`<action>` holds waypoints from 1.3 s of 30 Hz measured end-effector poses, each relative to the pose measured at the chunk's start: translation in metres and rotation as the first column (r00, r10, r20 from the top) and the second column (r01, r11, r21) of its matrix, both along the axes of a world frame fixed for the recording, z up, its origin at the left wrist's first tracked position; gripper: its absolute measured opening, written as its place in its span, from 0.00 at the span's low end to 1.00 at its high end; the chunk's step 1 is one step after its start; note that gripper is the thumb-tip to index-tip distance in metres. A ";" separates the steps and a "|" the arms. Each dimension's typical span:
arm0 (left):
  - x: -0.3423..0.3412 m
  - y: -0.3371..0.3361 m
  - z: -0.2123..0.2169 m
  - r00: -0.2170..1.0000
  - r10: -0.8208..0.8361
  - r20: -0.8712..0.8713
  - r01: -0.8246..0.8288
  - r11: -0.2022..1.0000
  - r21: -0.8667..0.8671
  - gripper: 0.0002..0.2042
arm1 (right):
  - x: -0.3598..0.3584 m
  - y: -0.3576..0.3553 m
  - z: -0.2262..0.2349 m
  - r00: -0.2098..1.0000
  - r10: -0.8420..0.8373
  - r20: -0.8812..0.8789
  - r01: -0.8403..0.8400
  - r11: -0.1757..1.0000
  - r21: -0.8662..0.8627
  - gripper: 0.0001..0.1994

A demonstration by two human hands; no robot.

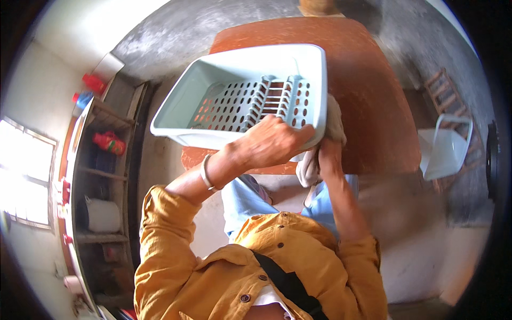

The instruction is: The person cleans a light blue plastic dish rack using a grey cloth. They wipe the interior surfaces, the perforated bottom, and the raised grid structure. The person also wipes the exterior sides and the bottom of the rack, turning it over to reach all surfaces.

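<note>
I see the left hand [269, 141] clamped on the near rim of the pale drainer tray [186, 98]. The right hand [326, 152] presses a cloth [335, 120] against its right wall, fingers hidden.

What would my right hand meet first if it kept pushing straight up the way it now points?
The right hand already presses a pale cloth against the outer wall of the light blue dish rack; going on, it likely meets that wall at once.

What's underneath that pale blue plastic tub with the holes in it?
Under the tub, a reddish-brown table shows around it and through its holes. A pale cloth, pressed by the right hand, sits against its underside. The tub covers the rest.
</note>
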State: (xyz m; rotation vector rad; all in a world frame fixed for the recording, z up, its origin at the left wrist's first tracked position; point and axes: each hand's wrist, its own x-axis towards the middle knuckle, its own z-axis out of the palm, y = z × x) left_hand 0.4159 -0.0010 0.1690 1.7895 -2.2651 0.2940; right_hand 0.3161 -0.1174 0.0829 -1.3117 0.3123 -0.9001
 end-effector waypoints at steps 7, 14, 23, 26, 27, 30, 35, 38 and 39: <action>0.001 0.001 0.002 0.989 -0.075 -0.124 0.071 0.997 -0.039 0.09 | -0.001 0.008 -0.006 0.995 -0.102 0.023 0.103 0.994 -0.034 0.21; -0.007 0.022 -0.009 0.950 -0.291 -0.113 0.285 0.956 -0.073 0.07 | 0.036 -0.044 0.008 0.973 0.175 0.152 -0.199 0.967 0.158 0.19; -0.001 0.042 0.011 0.840 0.090 -0.535 0.150 0.910 0.388 0.45 | 0.032 -0.047 -0.016 0.982 0.048 0.180 -0.096 0.959 0.268 0.18; -0.005 0.031 0.010 0.713 0.243 -0.658 0.030 0.927 0.374 0.53 | 0.030 -0.027 -0.012 0.996 -0.038 0.081 0.020 0.979 0.203 0.18; -0.008 0.025 0.015 0.710 0.256 -0.656 0.032 0.919 0.393 0.49 | 0.026 -0.019 -0.007 0.996 -0.094 0.002 0.093 0.989 0.119 0.19; -0.017 0.009 0.017 0.657 0.341 -0.672 -0.018 0.898 0.439 0.45 | 0.011 -0.009 -0.008 0.997 -0.056 -0.050 0.060 0.995 0.077 0.20; -0.009 -0.019 -0.007 0.599 0.323 -0.733 -0.160 0.945 0.286 0.36 | 0.021 0.040 -0.033 0.978 -0.179 0.107 0.115 0.892 0.437 0.25; -0.009 -0.005 0.008 0.611 0.338 -0.716 -0.142 0.937 0.321 0.34 | 0.031 0.025 -0.093 0.965 -0.254 0.067 0.250 0.966 0.066 0.27; -0.008 -0.001 0.006 0.622 0.324 -0.712 -0.134 0.941 0.311 0.34 | 0.036 0.021 -0.078 0.961 -0.242 0.132 0.229 0.967 0.110 0.27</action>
